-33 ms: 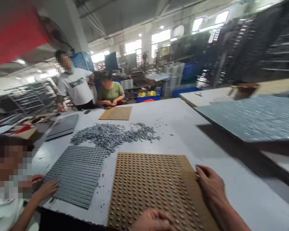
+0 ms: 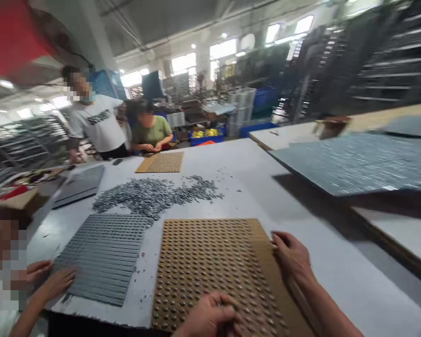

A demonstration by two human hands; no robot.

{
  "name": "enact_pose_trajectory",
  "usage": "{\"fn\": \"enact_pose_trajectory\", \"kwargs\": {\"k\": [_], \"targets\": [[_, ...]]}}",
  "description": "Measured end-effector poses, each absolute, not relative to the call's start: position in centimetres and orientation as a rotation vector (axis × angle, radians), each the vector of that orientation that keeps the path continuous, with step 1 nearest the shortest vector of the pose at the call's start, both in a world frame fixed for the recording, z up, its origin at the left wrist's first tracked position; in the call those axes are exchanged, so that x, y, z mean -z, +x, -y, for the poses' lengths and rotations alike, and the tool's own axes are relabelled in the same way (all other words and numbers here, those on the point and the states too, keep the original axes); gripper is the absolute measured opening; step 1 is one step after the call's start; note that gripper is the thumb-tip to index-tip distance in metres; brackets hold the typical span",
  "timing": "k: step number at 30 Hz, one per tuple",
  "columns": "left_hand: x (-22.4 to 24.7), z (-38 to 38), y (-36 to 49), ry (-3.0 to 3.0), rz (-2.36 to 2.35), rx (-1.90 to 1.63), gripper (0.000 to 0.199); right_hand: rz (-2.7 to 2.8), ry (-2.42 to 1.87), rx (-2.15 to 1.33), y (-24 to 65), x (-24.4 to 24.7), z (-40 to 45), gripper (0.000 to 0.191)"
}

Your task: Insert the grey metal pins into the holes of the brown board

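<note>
A brown corrugated board (image 2: 210,262) with rows of small shiny dark pieces lies on the white table in front of me. Over its lower part is my left hand (image 2: 214,314), fingers curled and pinched together; what they hold, if anything, is too small to name. Beside the board's upper right edge, my right hand (image 2: 292,255) has thumb and forefinger pinched on something tiny and dark that I cannot make out. A loose pile of small dark metallic pieces (image 2: 143,194) spreads beyond the board.
At the left, a person's hands (image 2: 58,283) touch a grey ridged board (image 2: 105,257). Another brown board (image 2: 164,162) lies near a seated person in green (image 2: 154,131); a person in white stands beside. Grey sheets (image 2: 358,161) rest on the right table.
</note>
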State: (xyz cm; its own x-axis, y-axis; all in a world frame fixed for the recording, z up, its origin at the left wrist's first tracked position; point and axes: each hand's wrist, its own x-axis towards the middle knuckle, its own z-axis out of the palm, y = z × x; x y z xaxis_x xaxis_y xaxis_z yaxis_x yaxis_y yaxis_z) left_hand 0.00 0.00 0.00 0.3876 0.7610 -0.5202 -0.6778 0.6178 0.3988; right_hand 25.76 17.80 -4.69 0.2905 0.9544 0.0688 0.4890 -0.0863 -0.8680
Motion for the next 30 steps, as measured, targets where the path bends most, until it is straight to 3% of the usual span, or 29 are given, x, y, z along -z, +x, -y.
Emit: {"fn": "enact_pose_trajectory", "kwargs": {"k": [4, 11, 30], "targets": [[-1.2, -2.2, 0.9, 0.232, -1.002, -0.929, 0.016, 1.369, -1.541, -0.84, 26.1, 3.9, -17.3, 0.036], [-1.2, -8.2, 1.6, 0.243, -1.054, -0.891, 0.013, 1.452, -1.648, -0.828, 25.5, 4.9, -17.5, 0.022], [0.1, -12.3, 3.7, 0.245, -1.016, -0.809, 0.008, 1.624, -1.903, -0.764, 23.3, 3.7, -20.9, 0.014]]}}
